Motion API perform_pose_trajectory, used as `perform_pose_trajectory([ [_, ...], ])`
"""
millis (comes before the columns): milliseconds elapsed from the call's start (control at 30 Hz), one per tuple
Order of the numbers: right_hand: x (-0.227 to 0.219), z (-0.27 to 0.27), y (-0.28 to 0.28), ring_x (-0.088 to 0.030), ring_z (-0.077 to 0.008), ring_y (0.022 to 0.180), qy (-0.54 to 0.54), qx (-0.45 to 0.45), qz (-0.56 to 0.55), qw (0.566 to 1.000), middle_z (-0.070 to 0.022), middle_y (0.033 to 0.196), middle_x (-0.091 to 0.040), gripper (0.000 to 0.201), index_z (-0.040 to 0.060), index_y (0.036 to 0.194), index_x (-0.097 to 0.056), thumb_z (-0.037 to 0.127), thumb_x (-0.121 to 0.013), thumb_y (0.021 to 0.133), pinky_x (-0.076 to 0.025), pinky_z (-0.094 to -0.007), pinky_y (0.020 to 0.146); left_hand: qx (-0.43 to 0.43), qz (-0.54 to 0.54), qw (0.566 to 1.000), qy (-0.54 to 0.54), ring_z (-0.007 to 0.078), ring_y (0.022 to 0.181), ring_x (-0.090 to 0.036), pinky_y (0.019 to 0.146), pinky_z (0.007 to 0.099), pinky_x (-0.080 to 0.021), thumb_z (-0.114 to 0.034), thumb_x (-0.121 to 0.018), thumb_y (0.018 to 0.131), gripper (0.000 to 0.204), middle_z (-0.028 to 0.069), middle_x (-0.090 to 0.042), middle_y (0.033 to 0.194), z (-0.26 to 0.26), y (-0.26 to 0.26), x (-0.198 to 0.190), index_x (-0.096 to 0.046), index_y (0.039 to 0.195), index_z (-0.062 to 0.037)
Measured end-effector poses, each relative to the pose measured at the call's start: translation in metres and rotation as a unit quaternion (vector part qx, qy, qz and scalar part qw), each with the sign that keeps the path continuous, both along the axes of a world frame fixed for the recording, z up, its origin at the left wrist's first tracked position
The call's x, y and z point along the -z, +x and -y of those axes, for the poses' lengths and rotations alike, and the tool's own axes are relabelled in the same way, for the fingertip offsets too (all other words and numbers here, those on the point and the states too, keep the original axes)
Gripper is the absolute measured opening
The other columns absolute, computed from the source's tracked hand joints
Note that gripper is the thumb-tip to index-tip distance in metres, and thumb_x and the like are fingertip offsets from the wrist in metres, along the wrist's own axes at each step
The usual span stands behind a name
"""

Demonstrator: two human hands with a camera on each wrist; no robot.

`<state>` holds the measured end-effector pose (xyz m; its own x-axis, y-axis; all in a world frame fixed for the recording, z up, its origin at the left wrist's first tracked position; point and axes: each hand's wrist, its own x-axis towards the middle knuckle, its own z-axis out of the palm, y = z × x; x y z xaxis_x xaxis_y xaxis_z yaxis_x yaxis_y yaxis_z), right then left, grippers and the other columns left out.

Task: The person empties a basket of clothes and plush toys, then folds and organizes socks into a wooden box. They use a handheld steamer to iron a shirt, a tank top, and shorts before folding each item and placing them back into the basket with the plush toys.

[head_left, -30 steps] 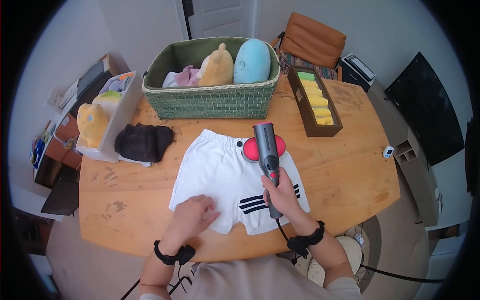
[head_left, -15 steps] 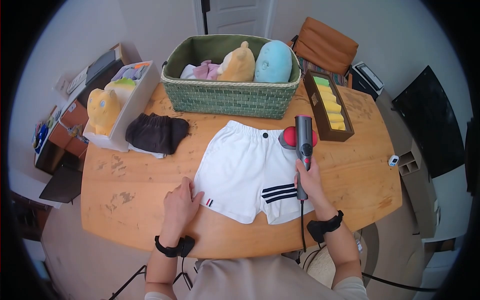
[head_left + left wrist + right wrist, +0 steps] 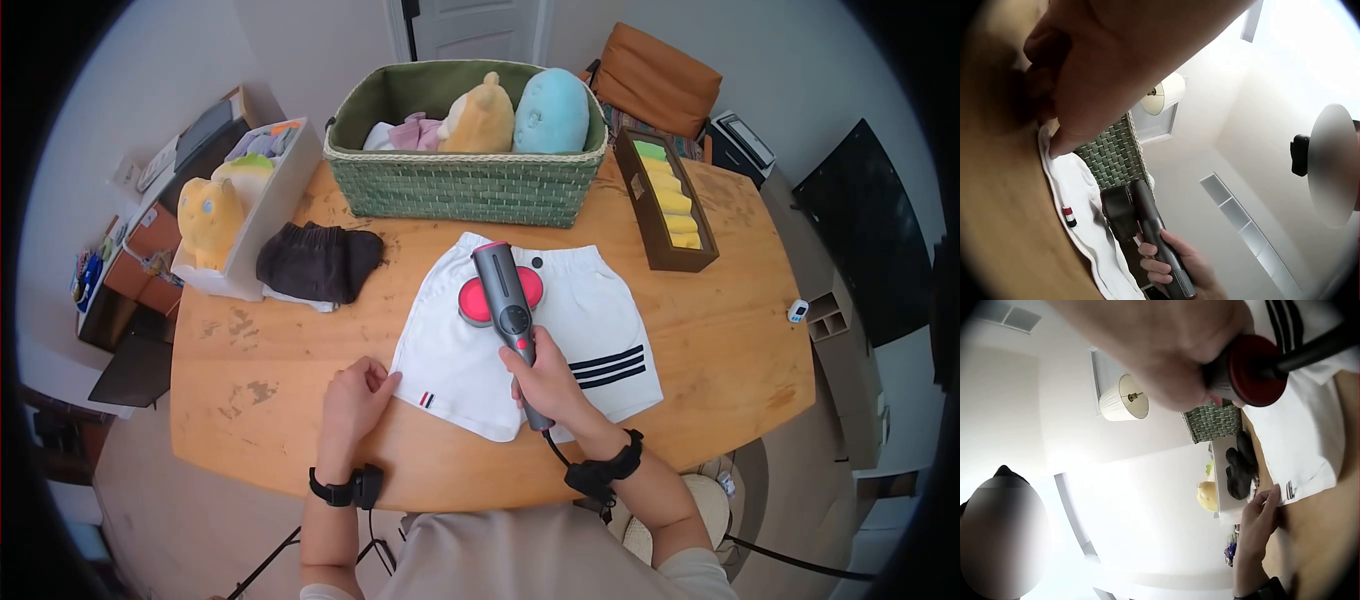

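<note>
White shorts (image 3: 470,355) lie flat on the wooden table, with dark stripes on one leg and a small tag on the other hem. My right hand (image 3: 545,375) grips the handle of a grey hair dryer (image 3: 508,305) with pink-red round parts, held above the shorts. Its cord leaves the handle's end, whose red base (image 3: 1257,370) shows in the right wrist view. At the lower left hem, my left hand (image 3: 352,400) pinches the edge of the fabric between thumb and fingers. The left wrist view shows that thumb lying against the cloth (image 3: 1075,181).
A green woven basket (image 3: 460,190) with plush toys stands at the back. On the left are a white bin (image 3: 285,185) with a yellow plush and dark folded clothes (image 3: 318,262). A brown box (image 3: 690,255) of yellow rolled cloths sits at the right.
The hair dryer has moved right, then back left over the middle of the shorts. My left hand has shifted from above the shorts to their left hem.
</note>
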<state>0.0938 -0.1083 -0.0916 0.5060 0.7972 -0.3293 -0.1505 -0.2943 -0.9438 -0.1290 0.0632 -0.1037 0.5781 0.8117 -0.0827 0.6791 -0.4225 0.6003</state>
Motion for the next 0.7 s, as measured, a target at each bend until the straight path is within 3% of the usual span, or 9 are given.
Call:
perform_pose_trajectory([
  [267,-0.010,0.064,-0.029,-0.057,-0.0103,0.054,-0.037,-0.064,-0.035,0.997,-0.0052,0.078,-0.056,0.044,-0.0036,0.126,-0.042,0.022,-0.065,0.099,-0.046,-0.0279,0.048,0.009,-0.032,0.999,-0.012,0.0260,0.064,-0.067,0.061,0.0382,-0.053,-0.029,-0.074,0.088,0.025,0.0077,-0.069,0.069,0.000,0.000,-0.005,-0.067,0.080,-0.0063],
  [433,-0.023,0.111,-0.039,-0.055,-0.0080,0.056,-0.102,-0.150,-0.073,0.981,-0.0028,0.078,-0.055,0.042,-0.0007,0.128,-0.044,0.021,-0.065,0.099,-0.044,-0.0264,0.050,0.050,-0.151,0.987,0.030,0.0276,0.067,-0.068,0.062,0.0391,-0.054,-0.031,-0.074,0.089,0.024,0.0065,-0.070,0.067,0.016,-0.007,-0.014,-0.070,0.077,-0.0101],
  [567,-0.026,0.136,-0.041,-0.054,-0.0065,0.058,-0.119,-0.183,-0.078,0.973,-0.0012,0.082,-0.055,0.044,-0.0006,0.128,-0.045,0.022,-0.067,0.098,-0.044,-0.0252,0.052,0.069,-0.130,0.989,0.008,0.0282,0.064,-0.068,0.061,0.0388,-0.053,-0.031,-0.073,0.089,0.025,0.0059,-0.069,0.067,0.023,-0.018,-0.015,-0.070,0.075,-0.0101],
  [633,-0.026,0.147,-0.042,-0.054,-0.0064,0.059,-0.077,-0.201,-0.019,0.976,-0.0009,0.084,-0.054,0.046,-0.0007,0.129,-0.045,0.022,-0.068,0.097,-0.045,-0.0256,0.052,0.066,-0.098,0.993,-0.022,0.0282,0.061,-0.067,0.061,0.0387,-0.053,-0.031,-0.072,0.090,0.025,0.0064,-0.069,0.065,0.024,-0.021,-0.017,-0.071,0.077,-0.0097],
  [700,-0.037,0.150,-0.041,-0.055,-0.0072,0.059,-0.112,-0.194,-0.068,0.972,-0.0010,0.084,-0.055,0.047,-0.0011,0.130,-0.044,0.022,-0.069,0.097,-0.045,-0.0263,0.052,0.061,-0.091,0.993,-0.030,0.0285,0.061,-0.067,0.061,0.0387,-0.053,-0.030,-0.072,0.090,0.025,0.0070,-0.069,0.065,0.026,-0.023,-0.020,-0.071,0.077,-0.0090],
])
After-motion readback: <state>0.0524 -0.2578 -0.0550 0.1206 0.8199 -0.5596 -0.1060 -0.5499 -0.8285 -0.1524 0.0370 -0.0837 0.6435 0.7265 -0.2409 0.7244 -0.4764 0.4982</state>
